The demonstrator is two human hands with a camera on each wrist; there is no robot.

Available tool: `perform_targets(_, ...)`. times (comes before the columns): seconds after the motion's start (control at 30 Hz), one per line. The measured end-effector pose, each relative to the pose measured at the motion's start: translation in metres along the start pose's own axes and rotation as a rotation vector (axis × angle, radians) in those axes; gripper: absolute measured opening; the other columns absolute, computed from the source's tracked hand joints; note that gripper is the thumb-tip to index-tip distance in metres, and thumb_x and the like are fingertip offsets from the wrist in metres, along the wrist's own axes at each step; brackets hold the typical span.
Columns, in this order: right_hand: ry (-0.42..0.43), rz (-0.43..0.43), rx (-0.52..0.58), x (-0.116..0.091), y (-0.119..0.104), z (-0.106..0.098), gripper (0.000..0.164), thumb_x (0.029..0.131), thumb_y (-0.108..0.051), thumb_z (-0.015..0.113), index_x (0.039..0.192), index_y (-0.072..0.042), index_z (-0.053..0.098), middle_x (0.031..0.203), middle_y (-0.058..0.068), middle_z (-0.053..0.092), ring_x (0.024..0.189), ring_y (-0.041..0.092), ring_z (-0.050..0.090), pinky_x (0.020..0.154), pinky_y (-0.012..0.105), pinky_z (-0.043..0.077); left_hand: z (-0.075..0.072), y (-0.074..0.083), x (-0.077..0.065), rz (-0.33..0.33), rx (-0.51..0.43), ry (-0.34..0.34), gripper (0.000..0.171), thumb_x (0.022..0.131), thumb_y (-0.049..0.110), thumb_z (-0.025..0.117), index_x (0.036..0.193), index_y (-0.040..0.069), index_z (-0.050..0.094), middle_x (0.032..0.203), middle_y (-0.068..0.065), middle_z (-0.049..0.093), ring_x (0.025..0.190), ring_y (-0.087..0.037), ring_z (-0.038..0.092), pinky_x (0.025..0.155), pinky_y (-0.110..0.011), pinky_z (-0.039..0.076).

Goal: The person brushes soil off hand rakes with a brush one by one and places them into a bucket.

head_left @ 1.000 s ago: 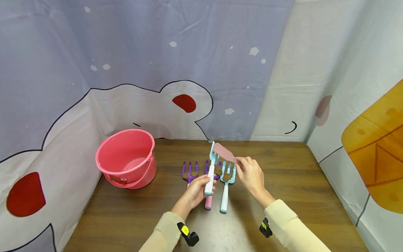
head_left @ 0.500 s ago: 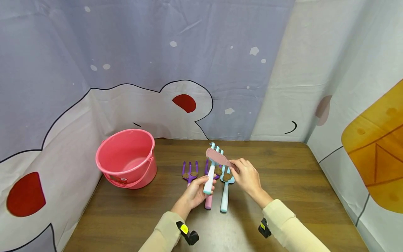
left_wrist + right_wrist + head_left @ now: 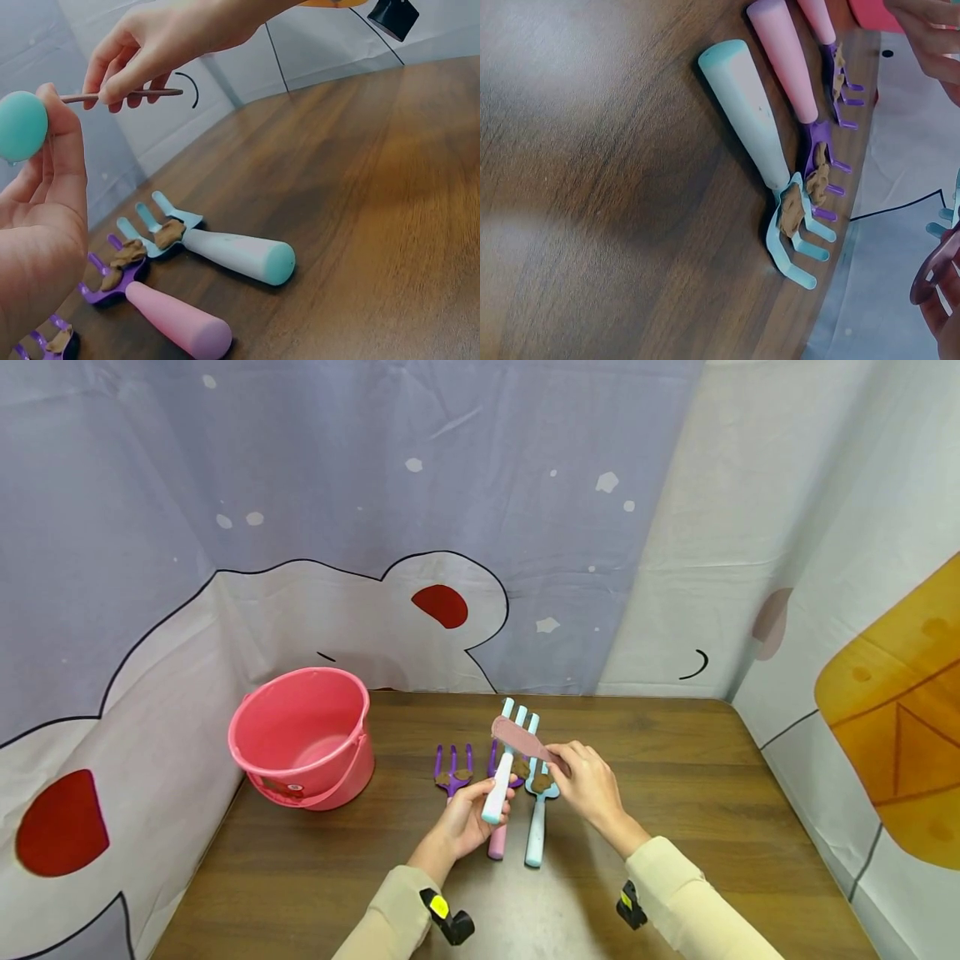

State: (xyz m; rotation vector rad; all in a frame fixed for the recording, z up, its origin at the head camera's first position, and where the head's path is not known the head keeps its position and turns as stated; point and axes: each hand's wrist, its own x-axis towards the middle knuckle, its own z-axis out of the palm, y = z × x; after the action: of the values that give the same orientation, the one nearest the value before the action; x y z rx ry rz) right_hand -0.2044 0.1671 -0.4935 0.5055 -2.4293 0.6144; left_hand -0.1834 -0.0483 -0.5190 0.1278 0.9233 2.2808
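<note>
My left hand (image 3: 467, 818) grips the white handle of a small garden hand fork (image 3: 498, 789) with light-blue tines, raised above the table. Between the thumb and fingers of my right hand (image 3: 592, 785) is a flat pink paddle-shaped tool (image 3: 520, 737), with a hole in its handle end in the right wrist view. Its broad end overlaps the raised fork's tines in the head view. Below lie a second light-blue hand fork (image 3: 240, 253) and two purple hand forks with pink handles, one nearer (image 3: 180, 319) and one farther left (image 3: 452, 777). Brown clumps (image 3: 790, 210) stick to these three.
A pink bucket (image 3: 352, 785) stands at the left of the wooden table (image 3: 697, 793), its handle folded down in front. Printed fabric walls (image 3: 570, 527) close off the back and sides. Each wrist carries a small black camera.
The pink tool has moved left and slightly down, from beside the raised fork's head to across its tines. The raised fork has turned so its tines show more broadly.
</note>
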Motion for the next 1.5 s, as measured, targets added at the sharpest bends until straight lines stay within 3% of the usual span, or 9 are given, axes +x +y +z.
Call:
perform_targets(0.17, -0.006, -0.024, -0.002, 0.000, 0.002, -0.001, 0.024, 0.074, -0.010, 0.073, 0.097, -0.014, 0.069, 0.081, -0.001, 0.063, 0.068, 0.016, 0.054, 0.057, 0.032, 0.045, -0.001, 0.001, -0.005, -0.008, 0.024, -0.029, 0.032, 0.097, 0.018, 0.030, 0.122, 0.005, 0.044, 0.088, 0.002, 0.057, 0.068, -0.006, 0.054, 0.061, -0.017, 0.045)
perform_targets(0.37, 0.009, -0.020, 0.003, 0.003, 0.007, -0.002, 0.026, 0.072, -0.009, 0.075, 0.098, -0.014, 0.069, 0.079, 0.000, 0.062, 0.067, 0.018, 0.053, 0.057, 0.034, 0.044, -0.004, 0.001, -0.006, -0.026, 0.037, -0.056, 0.029, 0.097, 0.020, 0.031, 0.117, 0.010, 0.047, 0.090, 0.002, 0.055, 0.070, -0.006, 0.051, 0.061, -0.016, 0.045)
perform_targets(0.6, 0.017, 0.018, 0.003, 0.004, 0.015, -0.002, 0.023, 0.075, -0.010, 0.072, 0.098, -0.014, 0.069, 0.081, 0.003, 0.063, 0.067, 0.020, 0.055, 0.057, 0.038, 0.046, -0.005, 0.001, -0.008, -0.033, 0.058, -0.076, 0.032, 0.097, 0.021, 0.030, 0.124, 0.007, 0.042, 0.090, 0.002, 0.053, 0.069, -0.005, 0.051, 0.061, -0.016, 0.044)
perform_targets(0.8, 0.035, 0.061, -0.003, 0.003, 0.023, -0.001, 0.022, 0.074, -0.011, 0.073, 0.096, -0.012, 0.068, 0.080, 0.005, 0.064, 0.065, 0.020, 0.054, 0.056, 0.038, 0.045, -0.006, 0.000, -0.010, -0.012, 0.061, -0.100, 0.033, 0.097, 0.019, 0.029, 0.122, 0.005, 0.046, 0.088, 0.001, 0.057, 0.068, -0.006, 0.055, 0.060, -0.017, 0.045)
perform_targets(1.03, 0.047, 0.093, -0.023, 0.006, 0.028, -0.003, 0.021, 0.075, -0.012, 0.073, 0.096, -0.012, 0.068, 0.080, 0.005, 0.063, 0.067, 0.022, 0.056, 0.058, 0.041, 0.046, -0.009, 0.000, -0.010, 0.000, 0.082, -0.149, 0.039, 0.098, 0.018, 0.027, 0.130, -0.002, 0.038, 0.088, 0.002, 0.058, 0.068, -0.005, 0.056, 0.060, -0.016, 0.046)
perform_targets(1.5, 0.080, 0.177, -0.074, 0.006, 0.042, -0.009, 0.021, 0.075, -0.012, 0.073, 0.095, -0.010, 0.068, 0.082, 0.007, 0.065, 0.071, 0.029, 0.060, 0.059, 0.047, 0.047, -0.009, 0.003, -0.012, -0.030, 0.114, -0.166, 0.033, 0.098, 0.016, 0.025, 0.122, 0.006, 0.045, 0.090, 0.003, 0.057, 0.069, -0.005, 0.055, 0.062, -0.016, 0.047)
